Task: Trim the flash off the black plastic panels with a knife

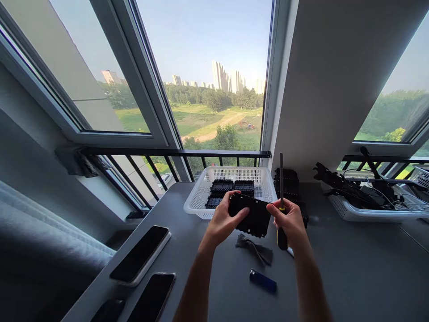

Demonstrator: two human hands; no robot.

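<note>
Both of my hands hold a flat black plastic panel [252,216] above the grey table [351,277]. My left hand [224,220] grips its left edge with thumb and fingers. My right hand [290,221] pinches the right edge and also holds a screwdriver [281,197], whose thin shaft points straight up and whose black-and-yellow handle sticks out below the palm. Under the panel lie a crumpled grey cloth [254,249] and a small blue lighter-like object [263,281].
A white basket [204,192] with several black panels stands behind my hands; more black parts [286,181] are stacked to its right. Another white tray [362,212] of black parts and cables sits at the right. Two phones [140,254] [152,297] lie at the left. Windows and a railing are behind.
</note>
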